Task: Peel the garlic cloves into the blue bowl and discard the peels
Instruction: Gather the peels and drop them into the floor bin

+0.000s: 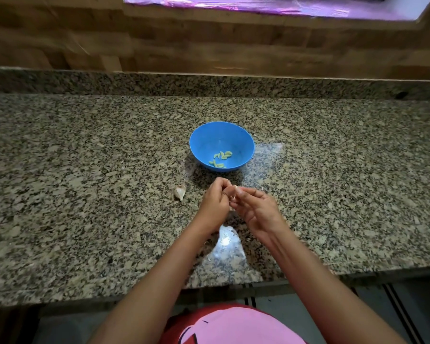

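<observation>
A blue bowl (pixel 221 135) stands on the speckled granite counter and holds several peeled pale cloves (pixel 220 158). Just in front of it, my left hand (pixel 215 207) and my right hand (pixel 255 211) meet above the counter, fingertips pinched together on one small garlic clove (pixel 234 187) that is mostly hidden between them. An unpeeled garlic piece (pixel 180 192) with white papery skin lies on the counter left of my hands. Thin bits of peel (pixel 230 232) lie under and behind my wrists, partly lost in glare.
The granite counter (pixel 85 182) runs the full width, with a raised granite ledge and a wooden wall (pixel 209 45) behind. Its front edge (pixel 221 286) is close to my body. A bright light reflection sits on the counter between my forearms.
</observation>
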